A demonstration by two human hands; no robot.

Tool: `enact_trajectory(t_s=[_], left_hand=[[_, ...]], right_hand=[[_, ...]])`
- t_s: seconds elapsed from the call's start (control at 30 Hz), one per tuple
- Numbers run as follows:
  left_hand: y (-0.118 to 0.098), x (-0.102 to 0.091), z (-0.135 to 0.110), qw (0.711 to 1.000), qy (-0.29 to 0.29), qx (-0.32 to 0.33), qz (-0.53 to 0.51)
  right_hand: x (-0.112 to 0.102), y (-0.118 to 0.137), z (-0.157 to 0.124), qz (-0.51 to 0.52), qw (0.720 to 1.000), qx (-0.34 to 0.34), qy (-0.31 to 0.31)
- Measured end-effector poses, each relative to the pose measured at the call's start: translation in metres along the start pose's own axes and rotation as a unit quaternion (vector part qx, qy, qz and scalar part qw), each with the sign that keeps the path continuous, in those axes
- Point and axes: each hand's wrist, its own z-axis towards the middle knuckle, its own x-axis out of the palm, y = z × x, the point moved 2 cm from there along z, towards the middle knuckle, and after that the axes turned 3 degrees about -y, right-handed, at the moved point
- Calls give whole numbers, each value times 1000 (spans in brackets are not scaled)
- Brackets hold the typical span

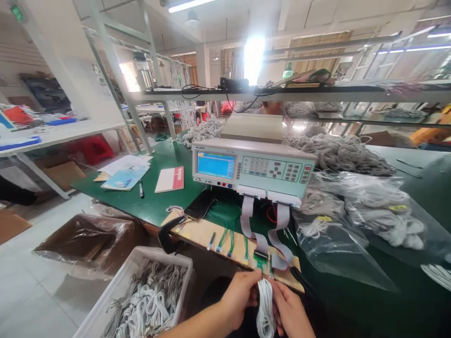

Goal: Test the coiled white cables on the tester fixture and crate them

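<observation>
Between my two hands hangs a coiled bundle of white cable [265, 310], close to the table's front edge. My left hand [241, 295] is closed on the bundle's upper left side, thumb reaching toward the small green circuit board [260, 264]. On the other side my right hand [287, 305] has its fingers wrapped along the same bundle. The cable's ends near the board are hidden by my fingers. Grey ribbon cables [248, 218] run from the tester [253, 164] down to the board, which sits on a wooden strip [202, 239].
A white bin [190, 263] full of coiled cables stands at lower left, beside a plastic-lined cardboard box [84, 239]. Plastic bags of cable bundles [387, 220] lie at right. A black clamp [165, 237] grips the strip's left end. A phone [199, 204] and notebook [169, 179] lie behind.
</observation>
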Motion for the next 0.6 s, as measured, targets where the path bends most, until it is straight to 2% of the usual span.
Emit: enact_trajectory(t_s=[0.13,0.23,0.33,0.43,0.53,0.6], left_hand=[[5,-3,7,1000,-6,23,1],[5,-4,9,1000,-14,27,-2],[3,-1,5,1000,-18,20,-13],[8,4,-11,999,-30,-11,-22],[19,2,-32,998,-31,-51,-31],[26,-6,-40,997,-29,-73,-21]], right_hand=[[1,-8,12,-13,999,-42,-9],[2,-5,14,-32,997,-64,-25],[6,8,5,-59,994,-92,-29],[11,17,-15,-87,987,-130,-19],[15,4,-34,-92,988,-98,-82],[20,-12,-41,-91,987,-65,-117]])
